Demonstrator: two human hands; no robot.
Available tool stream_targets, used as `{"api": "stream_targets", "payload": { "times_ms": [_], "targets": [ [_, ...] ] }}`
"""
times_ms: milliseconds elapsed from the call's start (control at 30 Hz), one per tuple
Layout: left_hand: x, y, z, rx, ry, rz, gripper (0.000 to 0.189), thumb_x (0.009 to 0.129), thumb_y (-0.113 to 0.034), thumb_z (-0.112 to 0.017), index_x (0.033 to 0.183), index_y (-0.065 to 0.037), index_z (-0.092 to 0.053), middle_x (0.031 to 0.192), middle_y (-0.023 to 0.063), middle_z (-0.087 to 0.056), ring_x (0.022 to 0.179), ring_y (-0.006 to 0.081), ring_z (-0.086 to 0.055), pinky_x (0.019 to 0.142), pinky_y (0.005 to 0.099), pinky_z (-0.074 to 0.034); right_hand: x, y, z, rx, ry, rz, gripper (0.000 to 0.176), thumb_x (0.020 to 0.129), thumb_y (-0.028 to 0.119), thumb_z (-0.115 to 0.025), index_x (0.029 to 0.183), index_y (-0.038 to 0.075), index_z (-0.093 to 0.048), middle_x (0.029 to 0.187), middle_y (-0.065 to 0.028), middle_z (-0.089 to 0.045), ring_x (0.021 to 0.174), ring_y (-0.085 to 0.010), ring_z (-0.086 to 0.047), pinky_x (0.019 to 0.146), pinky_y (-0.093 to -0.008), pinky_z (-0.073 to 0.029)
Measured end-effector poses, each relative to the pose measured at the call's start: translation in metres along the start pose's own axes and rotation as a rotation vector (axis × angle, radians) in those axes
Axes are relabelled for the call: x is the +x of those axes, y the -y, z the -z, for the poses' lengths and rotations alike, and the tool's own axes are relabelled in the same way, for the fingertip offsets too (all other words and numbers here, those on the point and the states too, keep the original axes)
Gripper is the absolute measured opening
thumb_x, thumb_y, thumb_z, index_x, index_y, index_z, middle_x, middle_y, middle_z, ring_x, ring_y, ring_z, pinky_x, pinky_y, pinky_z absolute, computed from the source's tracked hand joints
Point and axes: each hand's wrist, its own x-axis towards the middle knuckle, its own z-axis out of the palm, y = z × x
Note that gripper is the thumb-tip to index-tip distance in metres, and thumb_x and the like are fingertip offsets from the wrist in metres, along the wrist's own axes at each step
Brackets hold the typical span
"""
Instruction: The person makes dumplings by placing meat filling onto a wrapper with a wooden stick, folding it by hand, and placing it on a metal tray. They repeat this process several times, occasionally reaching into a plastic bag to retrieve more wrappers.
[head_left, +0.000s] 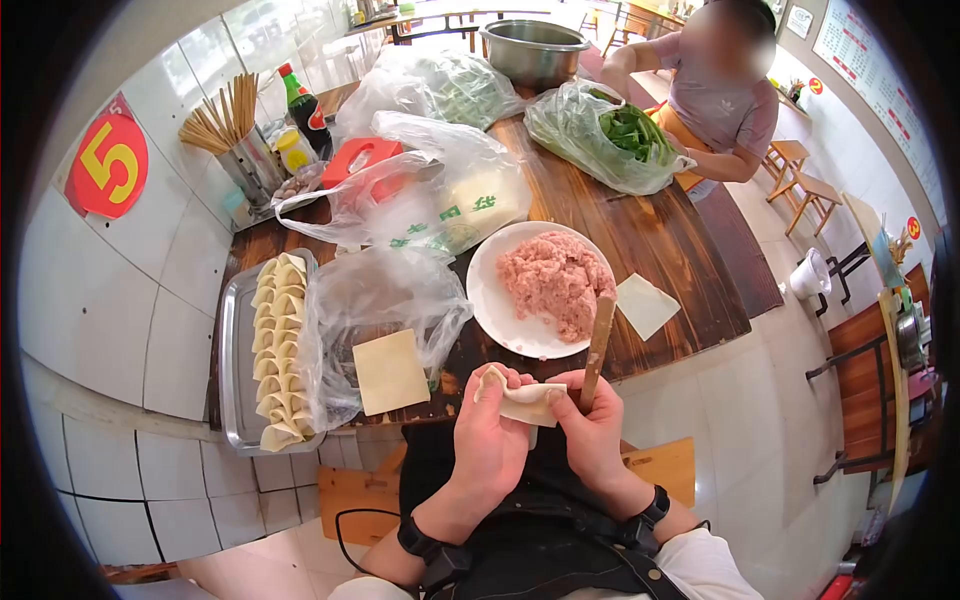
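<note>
Left hand (490,425) pinched one end of a part-folded dough wrapper (532,404), right hand (592,425) pinched the other and also gripped a flat stick (597,355), all near the close edge of the wooden table (690,330). Just beyond, left to right: metal tray (234,350) held folded dumplings (280,350), square dough sheet (391,372) lay beside a clear bag (375,290), white plate (484,290) carried minced meat (555,280), pale square (648,306) lay right of it. Farther back sat a red box (362,158), bagged greens (635,132), another person (715,100) at right, and a steel pot (535,62).
</note>
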Motion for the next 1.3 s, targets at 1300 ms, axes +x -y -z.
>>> {"api": "stream_targets", "payload": {
  "times_ms": [1300],
  "targets": [
    [-0.006, -0.009, 0.001, 0.89, 0.27, -0.52, 0.046, 0.092, 0.003, -0.056, 0.137, 0.002, -0.049, 0.145, 0.0165, -0.047, 0.129, 0.0214, -0.05, 0.105, 0.0338, -0.044, 0.04, 0.029, 0.009, -0.481, 0.21, 0.344, 0.012, 0.074, -0.002, -0.074, 0.076, 0.004, -0.064, 0.077, -0.0024, -0.061, 0.065, -0.0103, -0.059, 0.058, -0.0237, -0.045]
  ]
}}
